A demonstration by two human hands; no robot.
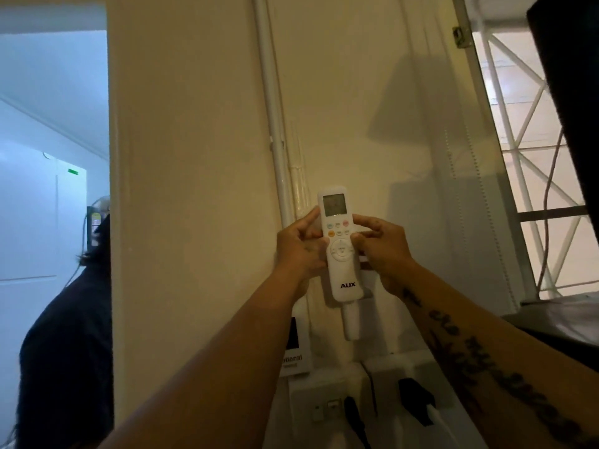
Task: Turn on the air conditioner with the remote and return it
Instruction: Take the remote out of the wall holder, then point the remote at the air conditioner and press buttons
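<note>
White AUX remote is held upright against the cream wall, screen at 12 o'clock, logo at 6; coloured buttons and a round pad are seen mid-body. Its lower end appears seated at a wall holder, exact contact can't be told. Conduit runs at 11 o'clock, window grille at 2, sockets and plugs at 6. Left hand is closed on the remote's left edge; right hand is pinched on the right edge.
</note>
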